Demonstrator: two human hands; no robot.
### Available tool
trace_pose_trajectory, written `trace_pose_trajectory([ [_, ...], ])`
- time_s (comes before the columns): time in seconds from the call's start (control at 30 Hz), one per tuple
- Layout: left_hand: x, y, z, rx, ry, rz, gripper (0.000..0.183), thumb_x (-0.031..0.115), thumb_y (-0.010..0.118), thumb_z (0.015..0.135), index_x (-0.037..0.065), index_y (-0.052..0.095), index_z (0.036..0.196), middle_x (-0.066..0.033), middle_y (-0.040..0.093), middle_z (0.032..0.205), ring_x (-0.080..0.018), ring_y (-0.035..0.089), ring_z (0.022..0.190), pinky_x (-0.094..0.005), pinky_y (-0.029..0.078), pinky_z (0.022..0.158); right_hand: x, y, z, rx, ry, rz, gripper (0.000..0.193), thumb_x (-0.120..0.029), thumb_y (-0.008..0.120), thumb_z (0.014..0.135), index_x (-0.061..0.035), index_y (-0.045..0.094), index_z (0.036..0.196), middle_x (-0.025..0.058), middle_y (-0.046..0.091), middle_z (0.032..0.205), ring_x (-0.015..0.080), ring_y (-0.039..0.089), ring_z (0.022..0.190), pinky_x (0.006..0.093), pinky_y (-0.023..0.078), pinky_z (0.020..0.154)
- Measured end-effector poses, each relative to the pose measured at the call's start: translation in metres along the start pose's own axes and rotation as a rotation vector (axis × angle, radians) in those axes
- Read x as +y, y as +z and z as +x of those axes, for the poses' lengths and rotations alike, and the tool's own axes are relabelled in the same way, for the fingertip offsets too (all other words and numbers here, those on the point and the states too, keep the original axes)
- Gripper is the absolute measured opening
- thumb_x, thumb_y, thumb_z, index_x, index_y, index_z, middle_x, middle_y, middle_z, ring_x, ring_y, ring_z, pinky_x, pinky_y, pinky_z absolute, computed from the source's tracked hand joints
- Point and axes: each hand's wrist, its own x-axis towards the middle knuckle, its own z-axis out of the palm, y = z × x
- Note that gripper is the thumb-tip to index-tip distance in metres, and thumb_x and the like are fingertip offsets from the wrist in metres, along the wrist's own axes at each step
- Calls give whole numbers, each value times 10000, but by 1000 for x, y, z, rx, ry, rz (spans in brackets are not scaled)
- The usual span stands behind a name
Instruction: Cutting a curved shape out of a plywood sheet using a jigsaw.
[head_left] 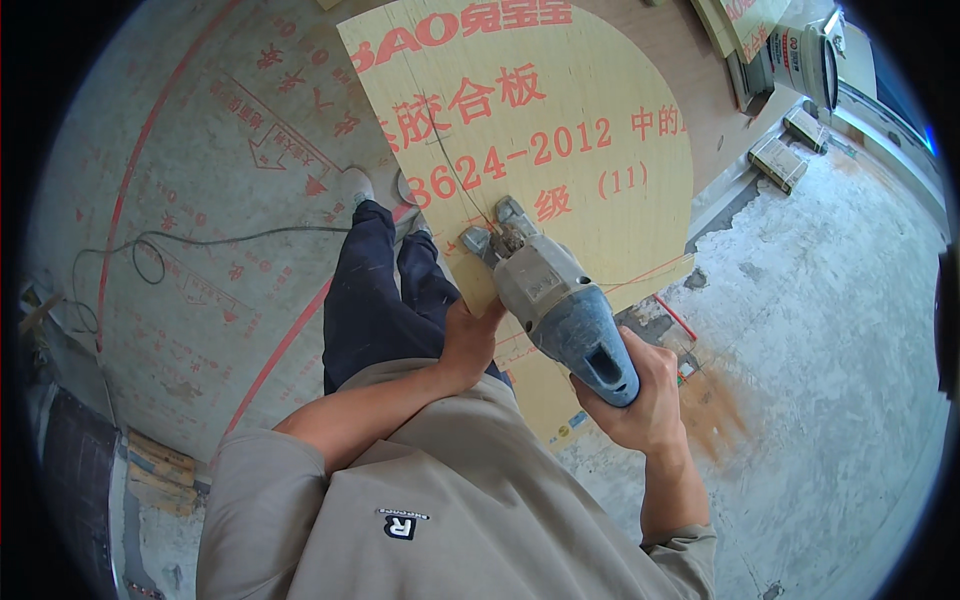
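Note:
My right hand (640, 395) is wrapped round the rear handle of a grey and blue jigsaw (545, 280). The jigsaw's metal shoe rests on a yellowish plywood sheet (590, 90) with red print and a rounded far right edge. A thin dark line (440, 140) runs across the sheet to the jigsaw's front; the blade is hidden. Close to the jigsaw's left side, my left hand (472, 340) grips the near edge of the plywood, its fingertips partly hidden.
A thin cable (240, 240) loops over the floor covering (200, 200) at left. My shoes stand beside the sheet's left edge. At far right are a white bucket (800, 60) and packages (778, 163). A red stick (677, 317) lies on the rough floor, near brownish dust (715, 410).

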Motion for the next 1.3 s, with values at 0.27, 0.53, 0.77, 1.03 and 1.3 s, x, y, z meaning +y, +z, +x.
trace_pose_trajectory([
  [0.27,-5,-3,2,-9,8,42,174,161,668,1071,9,680,1153,-21,724,1025,-93,667,901,-282,532,797,-3,1,2,-7,12,-4,184,-70,788,775,-17,658,893,124,646,718,294,661,610,339,527,637],
  [0.53,-16,-8,7,-31,54,33,171,162,681,1062,0,681,1118,-27,721,994,-98,656,865,-296,533,765,-7,3,4,3,11,5,188,-64,786,777,-7,656,899,131,658,747,303,665,631,341,529,648],
  [0.77,-16,-8,7,-34,52,49,191,151,695,1049,-8,674,1152,-41,722,1024,-110,658,899,-309,531,787,-11,4,6,11,17,22,180,-62,782,783,-4,657,898,138,654,742,310,667,634,341,532,651],
  [1.03,25,-32,8,-182,-36,118,233,44,680,1000,-6,652,1225,-57,729,1131,-134,684,1007,-324,549,892,-16,1,8,-2,60,63,171,-70,780,790,-19,654,893,131,652,716,312,678,626,344,535,651],
  [1.3,47,-38,26,-325,-120,114,261,5,678,1002,-14,651,1261,-73,732,1169,-149,701,1038,-336,568,889,-15,2,8,14,47,58,177,-72,786,786,-30,662,906,146,660,741,327,695,649,352,541,659],
])
